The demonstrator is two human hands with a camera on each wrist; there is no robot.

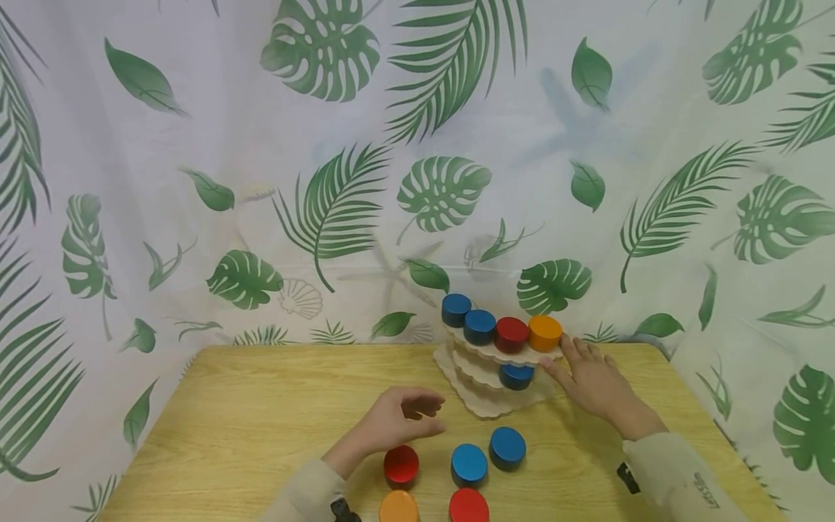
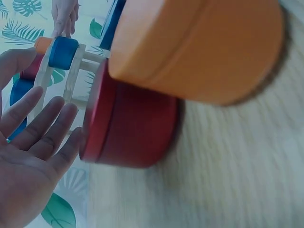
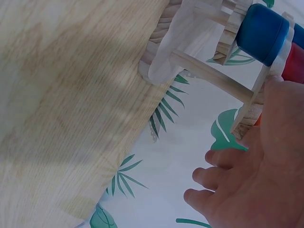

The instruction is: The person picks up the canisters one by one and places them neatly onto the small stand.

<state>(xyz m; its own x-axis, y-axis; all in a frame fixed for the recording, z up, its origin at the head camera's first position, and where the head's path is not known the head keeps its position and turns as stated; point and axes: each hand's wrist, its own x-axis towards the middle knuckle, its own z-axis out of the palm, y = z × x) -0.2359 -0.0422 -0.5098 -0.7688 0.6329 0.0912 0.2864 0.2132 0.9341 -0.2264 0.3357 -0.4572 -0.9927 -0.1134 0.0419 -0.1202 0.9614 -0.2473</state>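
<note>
A wooden tiered stand (image 1: 492, 407) with wavy-edged shelves is at the back right of the table. Its top shelf carries two blue tins (image 1: 479, 327), a red tin (image 1: 511, 335) and an orange tin (image 1: 544, 333); another blue tin (image 1: 517, 376) is on a shelf below. At the top shelf's right end, my right hand (image 1: 596, 384) pinches the edge between thumb and forefinger, the other fingers loose in the right wrist view. My left hand (image 1: 398, 419) hovers with loosely bent fingers and holds nothing, just beyond a red tin (image 1: 401, 466) on the table.
Two more blue tins (image 1: 470, 465) stand on the wooden table (image 1: 261, 406) in front of the stand. Nearer me are an orange tin (image 1: 399, 507) and a red tin (image 1: 469, 505). A leaf-patterned curtain (image 1: 365, 217) hangs close behind the table and along its sides.
</note>
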